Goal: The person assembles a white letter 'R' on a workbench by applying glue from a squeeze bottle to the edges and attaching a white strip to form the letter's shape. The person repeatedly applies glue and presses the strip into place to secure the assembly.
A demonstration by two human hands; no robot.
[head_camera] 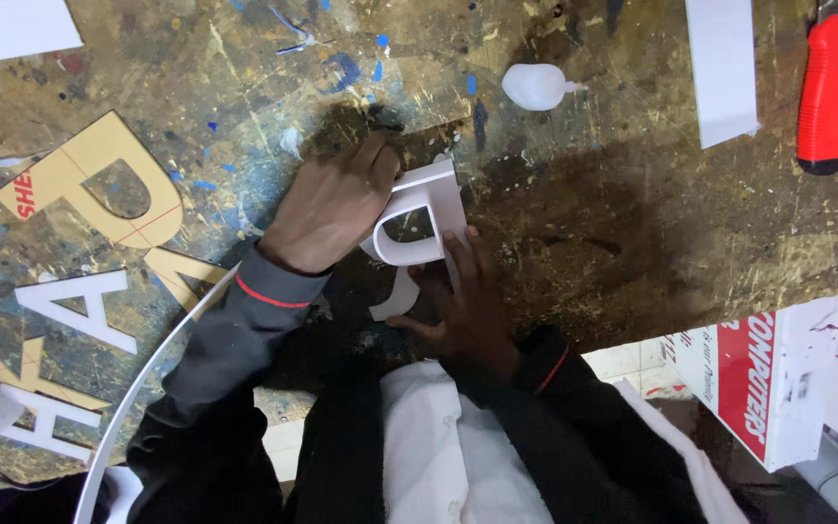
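Note:
On the paint-stained workbench (574, 223) stands a white foam-board letter (419, 218), a rounded shape with a hole in it, at the table's near edge. My left hand (332, 209) grips its left side and top edge. From the near side my right hand (467, 296) presses against it, fingers along its right edge. A curved white strip (395, 296) hangs from the letter's lower side between both hands.
Tan cardboard letter cut-outs (99, 184) and white letters (84, 306) lie at the left. A long white strip (147, 383) curves beside my left sleeve. A small white glue bottle (535, 87), a white board (725, 68) and a red utility knife (826, 92) lie at the back. A red-and-white sign (778, 383) leans at the right.

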